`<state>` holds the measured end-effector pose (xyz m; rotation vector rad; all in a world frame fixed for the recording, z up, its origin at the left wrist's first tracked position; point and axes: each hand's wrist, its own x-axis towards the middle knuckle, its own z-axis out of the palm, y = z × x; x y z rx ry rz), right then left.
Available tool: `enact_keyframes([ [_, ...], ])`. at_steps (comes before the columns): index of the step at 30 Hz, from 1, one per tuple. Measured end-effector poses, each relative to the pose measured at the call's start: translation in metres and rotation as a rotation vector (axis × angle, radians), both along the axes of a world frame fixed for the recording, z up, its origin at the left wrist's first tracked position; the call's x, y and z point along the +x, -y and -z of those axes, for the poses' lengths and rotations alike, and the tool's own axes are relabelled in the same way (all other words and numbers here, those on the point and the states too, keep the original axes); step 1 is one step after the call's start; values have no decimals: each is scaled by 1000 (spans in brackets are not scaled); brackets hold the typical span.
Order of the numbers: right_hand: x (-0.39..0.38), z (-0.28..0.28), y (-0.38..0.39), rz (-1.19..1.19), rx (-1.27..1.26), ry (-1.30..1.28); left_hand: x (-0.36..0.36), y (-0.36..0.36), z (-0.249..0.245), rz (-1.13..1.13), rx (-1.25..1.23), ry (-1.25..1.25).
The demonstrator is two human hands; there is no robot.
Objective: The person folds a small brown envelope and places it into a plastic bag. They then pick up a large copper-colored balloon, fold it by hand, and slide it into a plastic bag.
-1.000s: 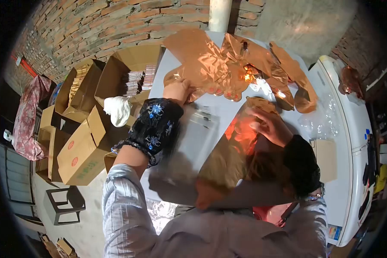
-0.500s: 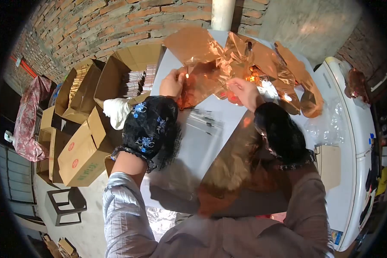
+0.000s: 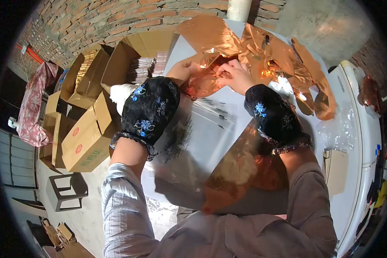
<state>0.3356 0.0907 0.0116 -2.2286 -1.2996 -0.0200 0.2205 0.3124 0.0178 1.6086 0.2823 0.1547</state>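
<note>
Two hands are at work here, your left hand and your right hand, and each wrist wears one black sleeve cover with blue flowers. Between them is one small copper foil sheet. It is at the far side of the tabletop, just in front of the foil pile. Your left fingers are curled on its left edge and your right fingers are bent and pinch its upper right part, so both hands grip it.

One larger flat foil sheet lies close to your body, partly under your right arm. One stack of clear plastic sleeves lies between your arms. At least three cardboard boxes stand on the floor at your left. More are cut off at the edge, so I cannot count them exactly.

How many sheets are in the foil pile is hard to tell, because they are crumpled together. Your left fingertips are partly hidden behind the foil.

The small sheet looks shiny, orange-copper and wrinkled, with bright reflections.
</note>
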Motion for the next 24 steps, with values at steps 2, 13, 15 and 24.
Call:
enact_keyframes([
  [2, 4, 3, -3, 17, -17, -31, 1, -6, 4, 1, 65, -28],
  [13, 27, 33, -9, -49, 104, 157, -29, 47, 0, -59, 1430, 248],
  [15, 14, 3, 1, 92, -247, -3, -19, 50, 2, -48, 1273, 82],
  [24, 28, -37, 87, 16, 232, -543, -3, 50, -6, -92, 706, 33],
])
